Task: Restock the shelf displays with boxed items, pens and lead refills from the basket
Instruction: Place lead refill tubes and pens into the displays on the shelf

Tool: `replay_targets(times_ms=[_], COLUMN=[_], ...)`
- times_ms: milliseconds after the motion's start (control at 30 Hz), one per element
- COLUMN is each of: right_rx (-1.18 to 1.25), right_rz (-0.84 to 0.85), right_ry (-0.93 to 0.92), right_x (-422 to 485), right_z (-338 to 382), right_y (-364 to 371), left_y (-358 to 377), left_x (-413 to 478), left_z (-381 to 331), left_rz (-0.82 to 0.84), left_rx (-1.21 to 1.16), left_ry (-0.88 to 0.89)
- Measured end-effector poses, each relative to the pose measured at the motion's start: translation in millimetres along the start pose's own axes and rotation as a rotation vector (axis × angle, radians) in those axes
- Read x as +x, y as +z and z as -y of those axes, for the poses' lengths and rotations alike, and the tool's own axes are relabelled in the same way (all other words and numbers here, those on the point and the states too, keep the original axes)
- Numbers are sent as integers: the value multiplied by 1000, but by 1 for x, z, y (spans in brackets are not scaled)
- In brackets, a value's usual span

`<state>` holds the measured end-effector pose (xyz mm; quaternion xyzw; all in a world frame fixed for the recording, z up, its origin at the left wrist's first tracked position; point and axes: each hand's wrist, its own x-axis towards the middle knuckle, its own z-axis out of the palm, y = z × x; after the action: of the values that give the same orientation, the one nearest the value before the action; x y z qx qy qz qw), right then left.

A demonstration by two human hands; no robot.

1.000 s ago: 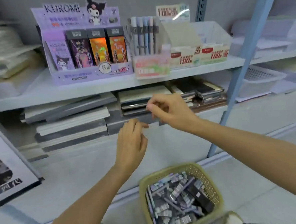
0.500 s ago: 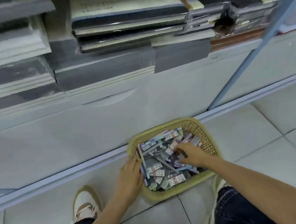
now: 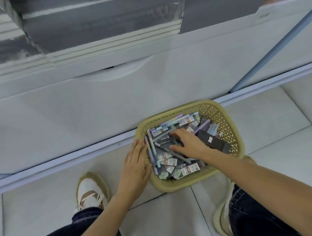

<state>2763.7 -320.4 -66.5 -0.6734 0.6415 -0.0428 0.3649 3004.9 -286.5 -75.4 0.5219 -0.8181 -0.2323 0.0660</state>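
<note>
A yellow-green plastic basket sits on the tiled floor against the shelf base. It holds several pastel pens, labelled lead refill packs and a dark box. My left hand lies flat on the basket's left rim, fingers straight. My right hand reaches inside the basket with fingers spread over the dark packs in the middle, touching them; no item is plainly held. The shelf displays are out of view.
The white cabinet front of the shelf unit rises just behind the basket. Grey wrapped stacks lie on the low shelf above. A blue upright post stands at right. My shoes flank the basket on the floor.
The view dropped from the shelf displays to the floor. Both hands came down to the basket; my right hand shifted left across the items while the left stays on the rim.
</note>
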Motion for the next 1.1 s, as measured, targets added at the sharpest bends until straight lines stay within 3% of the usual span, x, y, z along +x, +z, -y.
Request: replay_targets(times_ms=[200, 300, 400, 533, 633, 700, 800, 900, 1033, 1100], right_rx=[178, 344, 487, 365, 444, 512, 627, 699, 801, 481], right_rz=[-217, -165, -128, -81, -23, 39, 136, 138, -60, -43], right_ry=[287, 361, 353, 194, 121, 96, 13, -59, 107, 197], right_x=[13, 15, 15, 11, 3, -1, 0, 5, 7, 3], right_z=[14, 9, 4, -6, -12, -8, 8, 25, 13, 2], right_y=[39, 35, 19, -26, -62, -76, -73, -59, -41, -22], left_y=[-2, 0, 0, -10, -21, -30, -44, -46, -44, -40], left_x=[0, -1, 0, 5, 14, 23, 39, 44, 34, 29], left_z=[-3, -3, -2, -4, -13, -25, -47, -49, -26, -13], left_rz=[-5, -6, -13, -38, -130, -132, 217, 419, 259, 170], left_rx=[-3, -19, -45, -75, -133, -331, -862, -1074, -1119, -1152], left_ry=[11, 5, 4, -3, -8, -63, -255, -306, -421, -502])
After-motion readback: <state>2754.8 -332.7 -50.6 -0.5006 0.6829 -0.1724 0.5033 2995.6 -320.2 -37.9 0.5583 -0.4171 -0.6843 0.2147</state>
